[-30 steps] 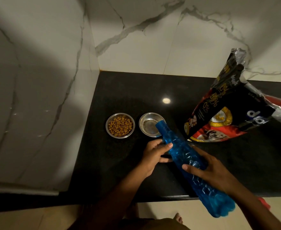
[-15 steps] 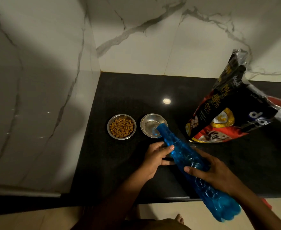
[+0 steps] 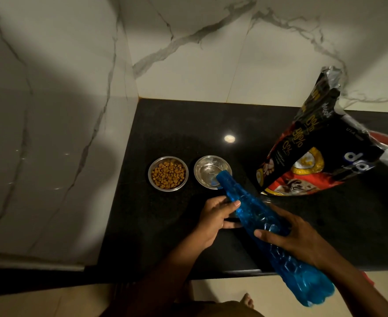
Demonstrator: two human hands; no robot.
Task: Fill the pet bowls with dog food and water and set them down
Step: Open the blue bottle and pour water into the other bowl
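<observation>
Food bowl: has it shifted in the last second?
No. The food bowl sits at the same offset from the counter's back-left corner, and beside the water bowl, as before.

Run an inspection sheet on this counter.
Surface: dark counter, glossy, one light glare.
Job's things: kibble bowl full; other bowl beside it, apart; tilted blue bottle, mouth over that bowl's rim, water level unclear; opened food bag to their right.
Clutter: nothing seen.
Grippers: left hand holds the bottle's neck; right hand grips its body.
Cables: nothing seen.
Surroundings: marble walls behind and left; pale floor below.
</observation>
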